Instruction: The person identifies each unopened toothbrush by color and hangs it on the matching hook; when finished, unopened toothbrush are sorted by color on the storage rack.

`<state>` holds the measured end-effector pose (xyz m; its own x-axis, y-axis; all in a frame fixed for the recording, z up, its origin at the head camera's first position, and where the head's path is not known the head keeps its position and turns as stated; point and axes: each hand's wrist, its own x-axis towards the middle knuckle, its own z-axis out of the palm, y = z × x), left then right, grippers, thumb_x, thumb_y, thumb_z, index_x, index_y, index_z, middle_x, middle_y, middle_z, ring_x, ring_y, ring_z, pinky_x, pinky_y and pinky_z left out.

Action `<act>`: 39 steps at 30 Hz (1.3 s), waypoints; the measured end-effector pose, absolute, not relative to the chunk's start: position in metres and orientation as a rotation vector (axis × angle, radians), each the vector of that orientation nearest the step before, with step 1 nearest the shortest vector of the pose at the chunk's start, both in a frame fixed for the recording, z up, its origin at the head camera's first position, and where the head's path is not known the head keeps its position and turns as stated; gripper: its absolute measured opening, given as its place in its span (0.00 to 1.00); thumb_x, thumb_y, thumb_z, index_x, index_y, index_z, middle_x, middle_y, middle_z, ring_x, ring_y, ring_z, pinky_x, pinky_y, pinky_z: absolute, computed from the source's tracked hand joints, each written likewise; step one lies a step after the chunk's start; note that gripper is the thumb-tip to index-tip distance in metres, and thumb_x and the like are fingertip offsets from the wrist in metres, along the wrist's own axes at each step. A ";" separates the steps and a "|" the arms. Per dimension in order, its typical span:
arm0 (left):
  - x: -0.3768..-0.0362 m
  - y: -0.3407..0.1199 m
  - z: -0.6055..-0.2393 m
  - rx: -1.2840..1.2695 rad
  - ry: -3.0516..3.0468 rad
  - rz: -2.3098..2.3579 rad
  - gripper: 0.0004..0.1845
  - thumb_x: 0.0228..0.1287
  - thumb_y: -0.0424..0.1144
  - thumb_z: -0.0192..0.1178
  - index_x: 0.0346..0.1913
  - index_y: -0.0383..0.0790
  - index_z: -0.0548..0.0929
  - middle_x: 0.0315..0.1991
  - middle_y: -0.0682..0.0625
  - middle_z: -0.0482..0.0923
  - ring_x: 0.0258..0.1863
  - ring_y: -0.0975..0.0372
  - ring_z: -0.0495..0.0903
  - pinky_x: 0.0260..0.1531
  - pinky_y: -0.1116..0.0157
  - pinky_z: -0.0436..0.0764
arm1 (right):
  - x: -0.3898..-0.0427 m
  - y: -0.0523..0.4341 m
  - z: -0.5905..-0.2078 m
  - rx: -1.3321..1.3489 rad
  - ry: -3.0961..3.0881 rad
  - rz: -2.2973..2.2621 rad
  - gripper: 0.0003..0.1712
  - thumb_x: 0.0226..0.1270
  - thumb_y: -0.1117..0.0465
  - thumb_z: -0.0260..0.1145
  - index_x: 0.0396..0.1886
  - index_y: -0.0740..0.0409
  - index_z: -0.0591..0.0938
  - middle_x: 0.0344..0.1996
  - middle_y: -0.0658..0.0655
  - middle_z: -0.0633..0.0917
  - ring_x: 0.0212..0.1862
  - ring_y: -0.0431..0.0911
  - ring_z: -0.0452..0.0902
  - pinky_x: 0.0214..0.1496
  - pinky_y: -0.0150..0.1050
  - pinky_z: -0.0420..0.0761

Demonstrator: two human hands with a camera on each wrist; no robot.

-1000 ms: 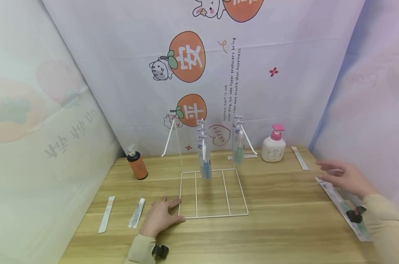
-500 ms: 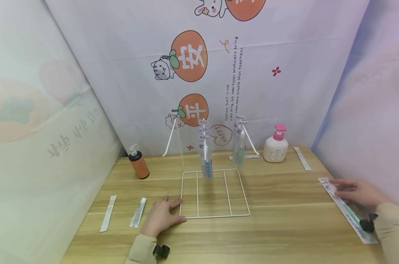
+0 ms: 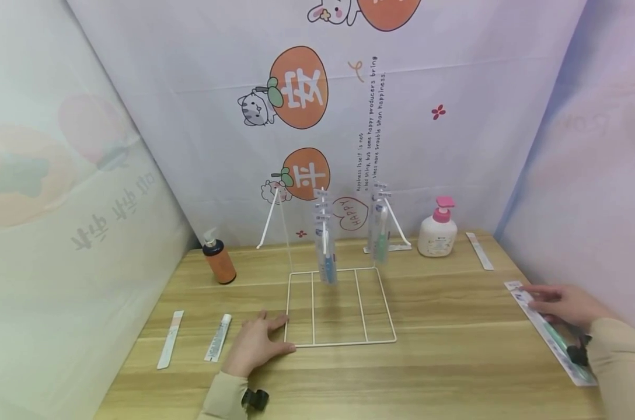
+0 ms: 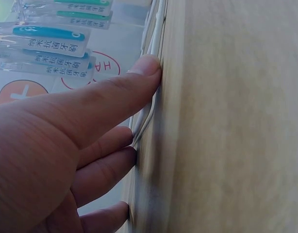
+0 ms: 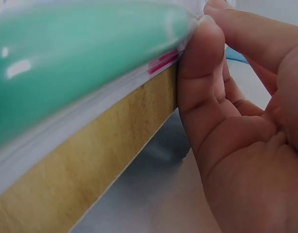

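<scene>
At the bench's [image 3: 454,361] right edge, the right hand [image 3: 567,303] pinches a packaged toothbrush [image 3: 551,332]: light, flat, slippery, best gripped edgewise. Farther left, the left hand [image 3: 254,344] lies flat, touching the wire rack [image 3: 341,344].

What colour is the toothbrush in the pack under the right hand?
Mint green toothbrush, sealed in a clear pack; the right wrist view shows it best.

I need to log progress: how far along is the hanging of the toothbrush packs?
Done: toothbrush packs hang on the wire rack. In hand: the right hand pinches a green toothbrush pack at the table edge; the left hand steadies the rack base. Left: that pack is not yet hung.
</scene>
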<state>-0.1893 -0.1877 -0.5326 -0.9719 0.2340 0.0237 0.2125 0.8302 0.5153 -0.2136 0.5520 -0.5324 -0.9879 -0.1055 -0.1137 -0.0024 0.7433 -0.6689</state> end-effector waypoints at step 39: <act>-0.184 -0.181 -0.534 0.357 2.996 0.819 0.40 0.52 0.61 0.83 0.67 0.48 0.88 0.69 0.34 0.80 0.75 0.33 0.70 0.70 0.25 0.61 | -0.208 0.532 -0.524 -0.082 2.650 -1.460 0.34 0.79 0.58 0.70 0.74 0.75 0.73 0.66 0.82 0.77 0.49 0.30 0.82 0.46 0.41 0.90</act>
<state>-0.1835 -0.1808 -0.5341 -0.9737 0.2232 0.0451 0.2150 0.8366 0.5038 -0.2079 0.5316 -0.5244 -0.9919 -0.1029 -0.0745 0.0080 0.5348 -0.8449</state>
